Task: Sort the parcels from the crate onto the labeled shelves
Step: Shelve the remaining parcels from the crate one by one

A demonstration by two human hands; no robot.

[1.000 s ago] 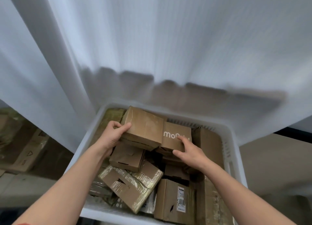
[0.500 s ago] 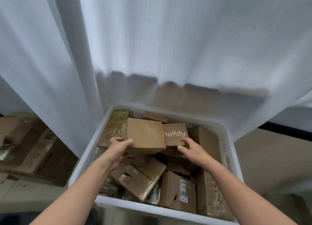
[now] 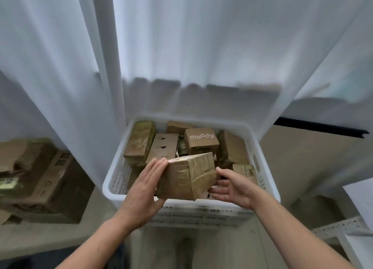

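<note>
A white plastic crate [image 3: 262, 190] stands in front of me with several brown cardboard parcels inside, one printed "moody" [image 3: 201, 140]. Above the crate's near rim I hold up a tape-wrapped parcel [image 3: 187, 176]. My left hand [image 3: 144, 190] presses flat against its left side, fingers straight. My right hand [image 3: 234, 186] supports its right lower side with an open palm and spread fingers; the fingertips are hidden behind the parcel.
White curtains [image 3: 181, 46] hang behind the crate. A stack of cardboard boxes [image 3: 40, 178] sits low on the left. A metal shelf corner [image 3: 339, 226] and a white sheet [image 3: 361, 200] show at the right edge.
Both hands let go of the flat box beside the "moody" box and now lift a taped parcel out of the crate towards me. The view has pulled back.
</note>
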